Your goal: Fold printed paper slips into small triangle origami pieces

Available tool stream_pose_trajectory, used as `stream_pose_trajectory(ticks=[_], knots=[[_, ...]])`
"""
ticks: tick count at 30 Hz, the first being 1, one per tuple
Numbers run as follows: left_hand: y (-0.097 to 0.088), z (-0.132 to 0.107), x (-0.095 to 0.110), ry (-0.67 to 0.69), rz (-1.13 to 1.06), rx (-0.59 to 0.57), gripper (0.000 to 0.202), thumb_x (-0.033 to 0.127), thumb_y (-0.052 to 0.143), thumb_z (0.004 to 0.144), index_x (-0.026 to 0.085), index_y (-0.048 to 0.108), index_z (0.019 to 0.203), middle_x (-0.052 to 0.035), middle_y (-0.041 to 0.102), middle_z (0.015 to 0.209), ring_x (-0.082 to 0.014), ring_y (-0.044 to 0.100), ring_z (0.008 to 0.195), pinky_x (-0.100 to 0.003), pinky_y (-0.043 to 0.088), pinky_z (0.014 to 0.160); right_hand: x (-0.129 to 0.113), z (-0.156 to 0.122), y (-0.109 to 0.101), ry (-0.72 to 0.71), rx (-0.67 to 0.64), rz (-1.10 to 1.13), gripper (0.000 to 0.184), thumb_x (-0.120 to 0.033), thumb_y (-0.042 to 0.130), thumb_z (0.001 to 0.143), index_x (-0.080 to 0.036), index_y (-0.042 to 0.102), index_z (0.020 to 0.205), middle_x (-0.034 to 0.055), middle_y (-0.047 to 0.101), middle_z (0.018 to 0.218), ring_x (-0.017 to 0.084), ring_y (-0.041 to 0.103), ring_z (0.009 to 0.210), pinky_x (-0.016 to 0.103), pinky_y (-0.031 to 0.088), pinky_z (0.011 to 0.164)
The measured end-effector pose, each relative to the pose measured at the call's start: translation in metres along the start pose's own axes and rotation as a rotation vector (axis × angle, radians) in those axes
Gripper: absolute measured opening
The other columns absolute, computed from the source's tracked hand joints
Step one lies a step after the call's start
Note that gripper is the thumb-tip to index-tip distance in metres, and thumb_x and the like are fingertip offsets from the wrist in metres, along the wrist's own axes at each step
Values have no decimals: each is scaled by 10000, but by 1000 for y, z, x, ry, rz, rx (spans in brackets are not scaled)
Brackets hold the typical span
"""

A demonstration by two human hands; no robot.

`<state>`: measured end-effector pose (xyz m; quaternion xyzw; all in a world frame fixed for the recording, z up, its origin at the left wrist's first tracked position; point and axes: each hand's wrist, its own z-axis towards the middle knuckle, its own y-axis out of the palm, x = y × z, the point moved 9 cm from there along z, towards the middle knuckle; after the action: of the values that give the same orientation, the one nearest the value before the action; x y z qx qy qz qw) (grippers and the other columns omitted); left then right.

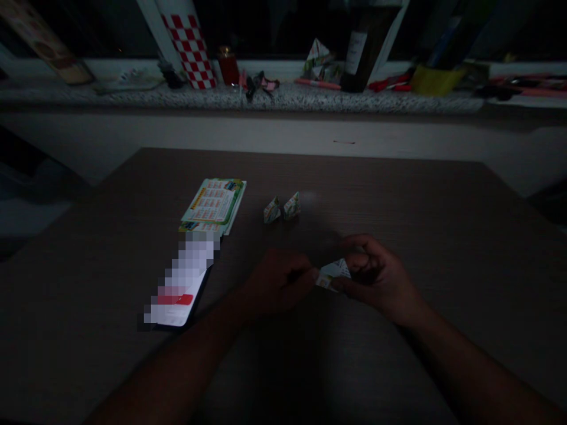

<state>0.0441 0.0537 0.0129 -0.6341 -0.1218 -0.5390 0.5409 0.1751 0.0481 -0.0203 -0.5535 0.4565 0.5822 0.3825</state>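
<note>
Between my two hands is a small piece of printed paper [333, 271], pale with coloured print and partly folded. My left hand [283, 278] pinches its left edge, thumb and fingers closed together. On the other side my right hand [376, 274] grips the paper's right end between thumb and fingers, with the fingers curled above it. Part of the paper is hidden behind the fingers. Farther back on the table, two small folded paper pieces [273, 210] stand upright next to each other, printed in similar colours.
A lit phone [181, 301] lies at the left of the brown table [398, 195]. Just beyond it is a stack of printed calendar cards [212, 203]. A granite sill [283, 99] behind holds a red-and-white checkered tube [190, 47], a dark bottle [361, 53] and a yellow container [436, 79].
</note>
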Motion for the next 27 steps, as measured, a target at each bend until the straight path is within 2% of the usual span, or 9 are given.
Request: stream_pose_trajectory(ticks=[5,11,15,19,22,27], knots=[[7,-1,5,17,-9,-73,374,260,463,876,166,438,515,59,322,477,-69,299,439,-225,214,459,2,1,3,21,-68,109,477,-130,763,701,-245,505,1085,-22,716,750,121,660,637,227,502,590],[6,-3,17,5,-7,32,343,244,430,887,166,439,552,54,365,499,-66,338,442,-225,226,466,-1,2,0,18,-61,168,464,-115,755,709,-244,509,1080,-25,720,744,116,664,629,219,505,593],[5,-3,12,-20,-77,89,393,289,438,892,163,409,521,61,317,481,-61,309,433,-216,212,451,-3,3,-1,-6,-61,203,468,-105,757,704,-237,510,1078,-26,724,740,107,666,621,206,510,592],[7,-4,5,-33,-167,68,420,337,446,898,153,442,521,64,328,466,-56,313,424,-199,219,435,-4,4,2,-16,-95,245,454,-102,750,717,-229,510,1081,-29,722,733,89,658,617,184,504,590],[9,-5,7,-29,-158,54,413,328,429,909,149,469,538,62,351,462,-53,331,419,-192,230,435,-3,3,5,-15,-111,253,462,-98,747,724,-230,502,1094,-23,723,737,84,654,616,179,496,583],[6,-6,16,-10,-117,92,427,308,416,908,159,394,508,62,316,461,-50,303,407,-199,206,425,-1,3,6,-8,-116,264,477,-82,745,721,-231,502,1104,-30,718,727,83,654,619,182,501,595]])
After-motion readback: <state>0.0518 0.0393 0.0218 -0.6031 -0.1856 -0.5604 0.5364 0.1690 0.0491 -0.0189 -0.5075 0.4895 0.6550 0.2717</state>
